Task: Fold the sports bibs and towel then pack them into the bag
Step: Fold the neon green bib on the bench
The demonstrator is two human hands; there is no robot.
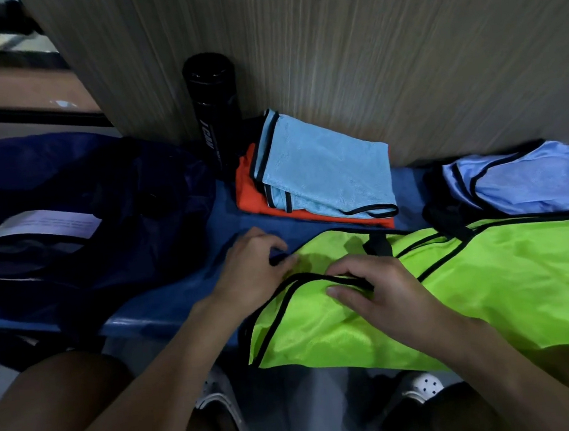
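Both hands are working the green bib [489,293], which is spread along the near edge of the blue surface [180,300]. The left hand [253,266] pinches its black-trimmed corner and the right hand [390,295] has its fingers curled over the trim. Behind that, a folded light blue bib [327,170] sits on an orange bib [250,194] by the far edge. The navy bag [68,199] is at the left end.
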